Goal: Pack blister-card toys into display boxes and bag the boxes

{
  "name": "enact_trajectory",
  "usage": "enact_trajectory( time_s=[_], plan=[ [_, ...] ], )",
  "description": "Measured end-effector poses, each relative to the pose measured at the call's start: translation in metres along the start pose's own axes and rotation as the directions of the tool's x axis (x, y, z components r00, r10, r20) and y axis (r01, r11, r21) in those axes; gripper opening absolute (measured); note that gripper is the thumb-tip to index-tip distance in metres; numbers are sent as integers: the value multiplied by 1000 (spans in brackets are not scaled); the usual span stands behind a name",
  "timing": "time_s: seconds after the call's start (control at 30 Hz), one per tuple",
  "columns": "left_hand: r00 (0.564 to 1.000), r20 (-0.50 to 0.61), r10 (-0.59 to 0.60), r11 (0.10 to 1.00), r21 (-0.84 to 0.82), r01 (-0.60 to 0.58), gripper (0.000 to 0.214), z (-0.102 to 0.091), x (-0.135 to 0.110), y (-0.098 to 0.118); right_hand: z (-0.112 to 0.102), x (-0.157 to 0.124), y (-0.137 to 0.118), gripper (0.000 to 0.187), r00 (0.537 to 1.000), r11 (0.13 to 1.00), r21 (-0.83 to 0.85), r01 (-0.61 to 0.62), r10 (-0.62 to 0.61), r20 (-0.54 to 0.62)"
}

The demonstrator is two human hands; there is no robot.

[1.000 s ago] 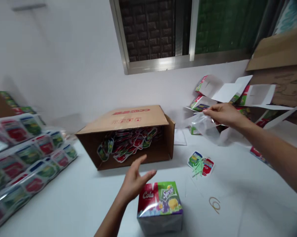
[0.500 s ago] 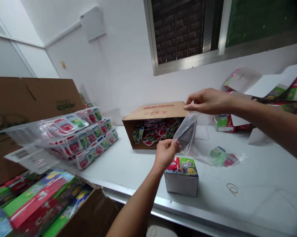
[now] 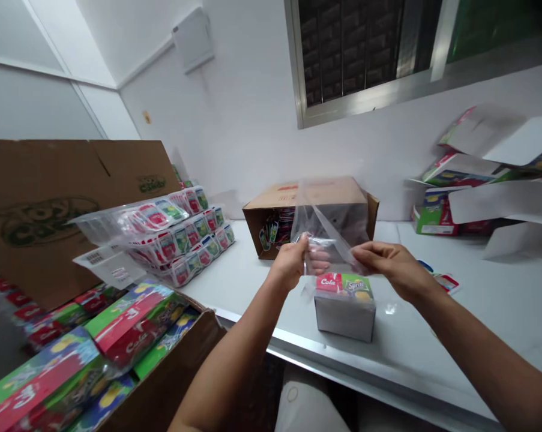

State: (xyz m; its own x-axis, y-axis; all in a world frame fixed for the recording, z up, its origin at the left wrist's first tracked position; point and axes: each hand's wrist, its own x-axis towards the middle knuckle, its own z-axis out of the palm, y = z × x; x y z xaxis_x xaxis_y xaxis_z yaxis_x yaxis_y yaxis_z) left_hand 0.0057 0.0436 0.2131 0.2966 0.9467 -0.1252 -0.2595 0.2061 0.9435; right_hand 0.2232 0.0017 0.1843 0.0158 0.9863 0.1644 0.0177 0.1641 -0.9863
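Between my hands hangs a clear plastic bag (image 3: 325, 225), its film spread in front of the open carton. My left hand (image 3: 300, 261) pinches one edge of it, with some fingers behind the film. On the other side my right hand (image 3: 379, 261) grips the bag between thumb and fingers. Just below them stands a small box (image 3: 345, 312), its top printed with Cola and Sprite, its near side plain white. Behind the bag lies a brown carton (image 3: 271, 210) on its side, holding many small printed packets (image 3: 271, 234).
Stacked clear trays of packets (image 3: 176, 240) stand on the table's left. A large open carton (image 3: 50, 216) with wrapped printed boxes (image 3: 131, 336) is at the near left. Opened printed boxes (image 3: 491, 168) pile up at the right. Loose packets (image 3: 446, 282) lie by my right forearm.
My right hand has come down from the bag's raised corner to the level of my left hand. The bag now spreads more openly between them. The view has shifted left.
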Motion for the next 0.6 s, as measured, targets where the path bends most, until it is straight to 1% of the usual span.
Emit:
enact_trajectory(
  time_s=[0.03, 0.1, 0.17, 0.27, 0.37, 0.43, 0.53, 0.6],
  plan=[
    [1000, -5, 3, 1000, 10, -3, 42, -3, -2, -2, -2, 4, 6, 53, 998, 998, 49, -26, 28, -49],
    [1000, -16, 10, 999, 36, -10, 36, -11, -6, -5, -10, 10, 13, 49, 986, 993, 103, -65, 79, -146],
    [1000, -27, 16, 999, 51, -15, 31, -18, -8, -9, -18, 13, 16, 48, 981, 991, 104, -83, 100, -166],
    [998, -48, 35, 997, 76, -32, 33, -22, -5, -18, -21, 12, 17, 48, 986, 992, 96, -80, 93, -141],
    [995, -70, 75, 992, 107, -67, 42, -21, 0, -31, -15, 11, 12, 47, 989, 992, 110, -67, 81, -127],
    [990, -91, 108, 988, 121, -96, 48, -19, 4, -38, -12, 13, 7, 45, 991, 994, 92, -66, 75, -107],
    [978, -145, 149, 983, 129, -131, 51, -19, 9, -44, -13, 15, -2, 37, 996, 996, 52, -79, 82, -46],
    [972, -173, 158, 983, 124, -138, 52, -21, 11, -46, -17, 16, -4, 30, 998, 994, 93, -60, 58, 19]
  ],
)
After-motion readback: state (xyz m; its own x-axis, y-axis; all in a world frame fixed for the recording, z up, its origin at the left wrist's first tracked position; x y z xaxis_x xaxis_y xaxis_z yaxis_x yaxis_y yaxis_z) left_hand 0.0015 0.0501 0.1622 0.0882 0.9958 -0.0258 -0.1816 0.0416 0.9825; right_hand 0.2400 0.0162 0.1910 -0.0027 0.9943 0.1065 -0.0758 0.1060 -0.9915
